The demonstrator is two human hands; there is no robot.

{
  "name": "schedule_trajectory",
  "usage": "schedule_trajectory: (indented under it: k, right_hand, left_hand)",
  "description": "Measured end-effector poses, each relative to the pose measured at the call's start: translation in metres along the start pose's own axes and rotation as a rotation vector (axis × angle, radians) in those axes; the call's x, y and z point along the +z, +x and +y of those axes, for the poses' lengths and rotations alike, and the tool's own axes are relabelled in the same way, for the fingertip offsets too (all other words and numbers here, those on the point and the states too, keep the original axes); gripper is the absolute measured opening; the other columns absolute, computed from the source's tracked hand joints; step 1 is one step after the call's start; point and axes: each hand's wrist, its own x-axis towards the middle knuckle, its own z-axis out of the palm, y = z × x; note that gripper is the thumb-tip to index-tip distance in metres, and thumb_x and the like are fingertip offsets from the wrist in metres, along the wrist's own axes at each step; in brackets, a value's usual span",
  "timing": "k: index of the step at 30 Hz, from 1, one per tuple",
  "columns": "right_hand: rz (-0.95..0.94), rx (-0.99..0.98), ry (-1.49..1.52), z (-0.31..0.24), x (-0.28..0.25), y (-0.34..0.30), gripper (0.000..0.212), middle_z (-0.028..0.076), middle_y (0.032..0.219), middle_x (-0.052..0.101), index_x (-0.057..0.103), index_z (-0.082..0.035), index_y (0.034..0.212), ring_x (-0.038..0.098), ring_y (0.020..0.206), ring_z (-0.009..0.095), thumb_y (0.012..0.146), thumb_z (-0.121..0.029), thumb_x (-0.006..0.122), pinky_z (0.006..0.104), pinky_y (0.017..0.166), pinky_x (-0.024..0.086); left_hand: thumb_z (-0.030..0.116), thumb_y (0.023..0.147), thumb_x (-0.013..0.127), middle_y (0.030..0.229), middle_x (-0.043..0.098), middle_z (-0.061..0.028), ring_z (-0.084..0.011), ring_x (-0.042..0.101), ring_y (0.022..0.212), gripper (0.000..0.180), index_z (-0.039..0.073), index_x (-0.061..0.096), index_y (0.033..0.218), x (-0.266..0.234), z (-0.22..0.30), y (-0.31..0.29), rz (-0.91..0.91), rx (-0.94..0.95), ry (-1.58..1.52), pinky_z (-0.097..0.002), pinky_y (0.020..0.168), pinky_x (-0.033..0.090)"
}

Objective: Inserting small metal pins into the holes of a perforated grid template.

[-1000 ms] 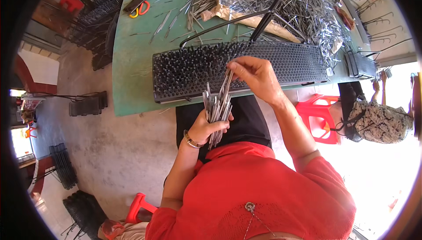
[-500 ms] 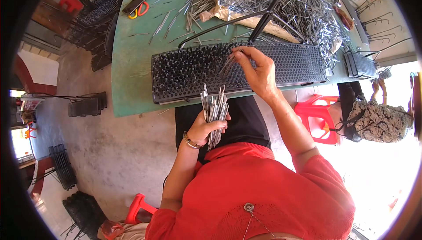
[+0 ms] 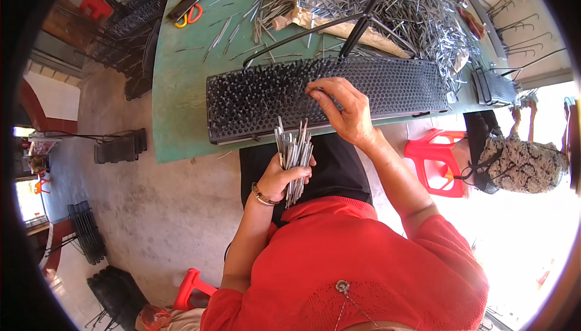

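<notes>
My left hand [image 3: 285, 176] is wrapped round a bundle of thin metal rods [image 3: 295, 149], which stand upright from the fist just in front of the table edge. A long black rack [image 3: 387, 89], covered in small round holes, lies along that edge. Many rod ends poke up from its left part, while the holes on the right look unfilled. Over the rack's middle, my right hand [image 3: 346, 110] is closed in a pinch, fingertips close to the holes. Whatever the fingertips hold is hidden.
Behind the rack, a large heap of metal rods [image 3: 387, 10] lies on brown paper, beneath a black metal frame [image 3: 362, 22]. Scissors [image 3: 192, 14] and loose rods are at the green table's [image 3: 178, 95] far left. A red stool [image 3: 433, 155] and another person's patterned clothing [image 3: 523, 164] are at right.
My right hand has moved left and a little nearer to me, its fingertips lower over the rack. The thin blurred rods at its fingertips no longer show. My left hand stays in place.
</notes>
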Motion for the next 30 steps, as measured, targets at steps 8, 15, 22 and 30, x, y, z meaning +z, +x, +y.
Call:
schedule_trajectory:
  k: [8, 15, 22, 30]
  right_hand:
    - [0.004, 0.023, -0.007, 0.003, 0.004, 0.002, 0.014, 0.010, 0.089, 0.066, 0.063, -0.001, 0.097, 0.064, 0.082, 0.024, 0.083, 0.000, 0.063, 0.0318, 0.072, 0.051]
    - [-0.030, 0.029, -0.048, 0.008, 0.012, -0.005, 0.017, 0.012, 0.087, 0.065, 0.062, -0.001, 0.098, 0.064, 0.079, 0.028, 0.082, 0.000, 0.063, 0.0334, 0.070, 0.051]
    - [-0.038, -0.036, -0.087, 0.006, 0.017, -0.002, 0.027, 0.013, 0.091, 0.064, 0.062, -0.002, 0.107, 0.062, 0.082, 0.029, 0.080, -0.002, 0.066, 0.0355, 0.071, 0.050]
    - [-0.089, -0.197, -0.176, 0.003, 0.014, 0.000, 0.031, 0.011, 0.097, 0.061, 0.063, -0.003, 0.109, 0.059, 0.082, 0.027, 0.079, -0.006, 0.067, 0.0355, 0.071, 0.048]
  left_hand:
    - [0.003, 0.075, 0.067, 0.092, 0.061, -0.0059, -0.0124, 0.060, 0.072, 0.043, 0.002, 0.052, 0.116, 0.000, 0.000, -0.002, 0.007, 0.004, 0.007, -0.0258, 0.062, 0.051]
    - [0.004, 0.075, 0.067, 0.092, 0.062, -0.0059, -0.0124, 0.059, 0.072, 0.043, 0.002, 0.052, 0.116, -0.003, -0.002, -0.002, -0.002, -0.017, 0.012, -0.0260, 0.062, 0.050]
    - [0.003, 0.075, 0.067, 0.092, 0.062, -0.0056, -0.0120, 0.060, 0.072, 0.043, 0.002, 0.053, 0.115, -0.006, -0.005, -0.002, -0.003, -0.012, 0.013, -0.0256, 0.062, 0.051]
    - [0.003, 0.074, 0.066, 0.092, 0.062, -0.0058, -0.0117, 0.059, 0.071, 0.046, 0.002, 0.051, 0.117, -0.005, -0.004, -0.003, -0.003, -0.003, -0.005, -0.0254, 0.062, 0.051]
